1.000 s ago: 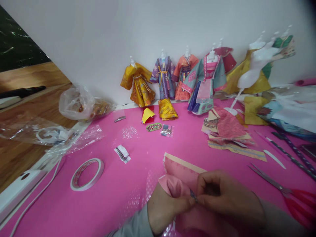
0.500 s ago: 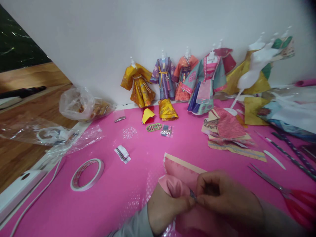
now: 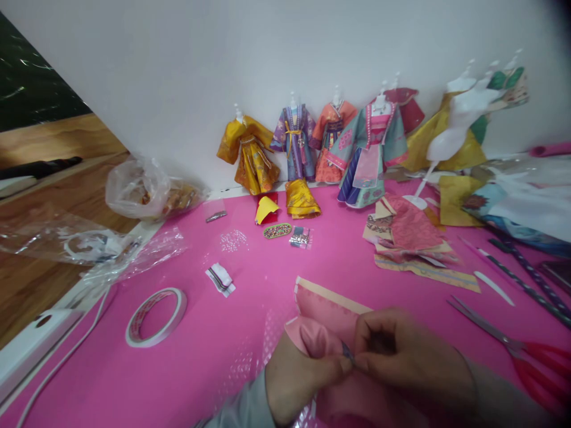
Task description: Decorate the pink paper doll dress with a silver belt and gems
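A pink sheet (image 3: 325,297) with a cream strip along its upper edge lies under and between my hands; whether it is paper or cloth I cannot tell. My left hand (image 3: 298,374) grips a folded, bulging part of it, thumb pressed on top. Thumb and forefinger of my right hand (image 3: 405,351) are pinched together at the same fold, beside the left thumb tip. A small dark grey patch (image 3: 347,351) shows at that spot. What exactly the right fingertips pinch is hidden. Red-handled scissors (image 3: 504,339) lie blades apart to the right of my right hand.
Doll dresses on white stands (image 3: 294,139) line the wall. Patterned scraps (image 3: 410,232) are piled at the right, near pencils (image 3: 530,285). A tape roll (image 3: 134,326), loose white beads (image 3: 234,241) and a bead packet (image 3: 300,237) lie on the pink tabletop (image 3: 191,380).
The whole view has shifted very slightly. My hands keep the same grip at the fold, and nothing else has visibly moved.
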Demonstrator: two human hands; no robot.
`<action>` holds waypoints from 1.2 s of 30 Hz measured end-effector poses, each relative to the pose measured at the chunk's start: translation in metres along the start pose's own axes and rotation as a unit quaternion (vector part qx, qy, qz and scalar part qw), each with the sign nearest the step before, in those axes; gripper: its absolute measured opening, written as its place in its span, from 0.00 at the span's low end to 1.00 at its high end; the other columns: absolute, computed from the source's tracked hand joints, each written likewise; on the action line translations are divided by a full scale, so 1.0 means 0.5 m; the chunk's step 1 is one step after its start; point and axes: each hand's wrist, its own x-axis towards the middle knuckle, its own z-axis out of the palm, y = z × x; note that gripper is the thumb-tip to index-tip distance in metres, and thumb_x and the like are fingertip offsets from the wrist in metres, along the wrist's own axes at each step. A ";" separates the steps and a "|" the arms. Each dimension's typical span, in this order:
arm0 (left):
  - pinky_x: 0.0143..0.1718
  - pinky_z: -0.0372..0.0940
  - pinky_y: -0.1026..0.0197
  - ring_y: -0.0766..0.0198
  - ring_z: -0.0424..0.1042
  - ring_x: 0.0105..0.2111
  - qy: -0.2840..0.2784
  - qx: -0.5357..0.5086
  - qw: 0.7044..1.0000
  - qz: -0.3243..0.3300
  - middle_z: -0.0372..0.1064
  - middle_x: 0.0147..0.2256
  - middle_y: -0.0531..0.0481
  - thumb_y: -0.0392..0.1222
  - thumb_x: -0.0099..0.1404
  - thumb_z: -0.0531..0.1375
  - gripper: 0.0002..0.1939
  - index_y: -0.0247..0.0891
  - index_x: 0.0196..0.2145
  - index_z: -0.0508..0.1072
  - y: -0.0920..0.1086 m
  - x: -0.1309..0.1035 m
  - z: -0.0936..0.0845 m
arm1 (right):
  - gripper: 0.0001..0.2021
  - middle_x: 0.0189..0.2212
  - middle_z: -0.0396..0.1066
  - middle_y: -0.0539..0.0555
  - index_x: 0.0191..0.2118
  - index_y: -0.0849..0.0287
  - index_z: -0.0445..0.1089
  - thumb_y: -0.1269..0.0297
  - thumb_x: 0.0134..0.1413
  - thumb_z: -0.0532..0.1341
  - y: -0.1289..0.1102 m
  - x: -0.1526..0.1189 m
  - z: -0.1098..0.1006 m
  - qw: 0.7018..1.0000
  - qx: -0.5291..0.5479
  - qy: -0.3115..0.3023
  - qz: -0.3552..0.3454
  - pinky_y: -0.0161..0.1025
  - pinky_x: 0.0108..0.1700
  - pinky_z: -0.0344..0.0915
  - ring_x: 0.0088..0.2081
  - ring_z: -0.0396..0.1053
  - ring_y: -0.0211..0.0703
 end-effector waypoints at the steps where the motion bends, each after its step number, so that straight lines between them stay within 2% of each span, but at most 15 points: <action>1: 0.21 0.48 0.65 0.71 0.54 0.19 0.003 0.002 1.000 -0.001 0.60 0.18 0.53 0.49 0.50 0.69 0.19 0.31 0.20 0.68 0.001 0.000 0.001 | 0.05 0.15 0.56 0.44 0.20 0.58 0.63 0.63 0.37 0.58 0.000 0.000 0.000 1.000 -0.003 -0.005 0.001 0.34 0.22 0.44 0.20 0.50 0.32; 7: 0.20 0.48 0.67 0.73 0.53 0.18 0.014 0.008 1.000 -0.006 0.59 0.17 0.55 0.47 0.49 0.69 0.18 0.32 0.19 0.67 0.005 0.000 0.004 | 0.05 0.15 0.56 0.44 0.20 0.58 0.63 0.63 0.36 0.58 0.005 0.000 0.002 1.000 -0.003 0.007 0.002 0.34 0.22 0.43 0.20 0.50 0.32; 15: 0.20 0.47 0.66 0.73 0.54 0.18 0.011 -0.001 1.000 -0.007 0.60 0.17 0.54 0.49 0.48 0.70 0.20 0.32 0.19 0.68 -0.001 0.000 0.000 | 0.04 0.15 0.58 0.44 0.20 0.58 0.63 0.64 0.37 0.58 0.005 0.002 0.000 1.000 -0.007 0.009 -0.006 0.34 0.22 0.45 0.20 0.51 0.32; 28: 0.20 0.46 0.66 0.72 0.53 0.18 -0.009 -0.001 1.000 -0.006 0.59 0.17 0.54 0.50 0.51 0.69 0.20 0.32 0.19 0.67 -0.007 -0.001 -0.006 | 0.04 0.16 0.58 0.45 0.21 0.58 0.64 0.64 0.38 0.58 -0.001 -0.001 -0.001 1.000 -0.008 -0.014 0.008 0.34 0.23 0.45 0.20 0.52 0.33; 36: 0.19 0.47 0.67 0.73 0.53 0.18 0.022 0.009 1.000 -0.007 0.58 0.17 0.56 0.48 0.48 0.71 0.20 0.33 0.18 0.66 -0.002 -0.001 0.000 | 0.03 0.15 0.57 0.44 0.20 0.58 0.63 0.65 0.36 0.58 -0.008 -0.002 -0.001 1.000 -0.023 -0.011 0.013 0.34 0.22 0.44 0.20 0.51 0.32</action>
